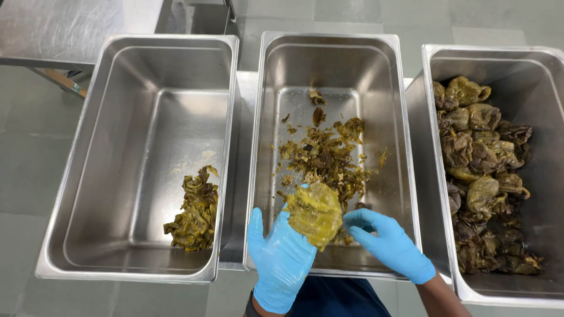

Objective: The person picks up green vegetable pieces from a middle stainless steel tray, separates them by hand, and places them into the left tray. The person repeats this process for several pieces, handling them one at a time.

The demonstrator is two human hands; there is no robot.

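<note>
A soft, yellow-green roasted pepper [315, 212] is being held over the near end of the middle steel pan [399, 147]. It is cradled in the left hand [281, 258], blue-gloved, palm up, fingers curled under it. The right hand [390, 243], also gloved in blue, is brought in from the side, its fingertips [352, 218] laid against the pepper's edge; whether that hand is pinching or only touching cannot be told. Below and beyond the pepper, loose scraps of skin and seeds [323, 155] are scattered across the middle pan's floor. In the left pan [88, 176], a small heap of green peeled pieces [194, 214] is gathered at the near right corner. The right pan [435, 76] is filled along its left side with a pile of dark whole peppers [482, 176]. All three pans are set side by side on a steel worktop [244, 94].
</note>
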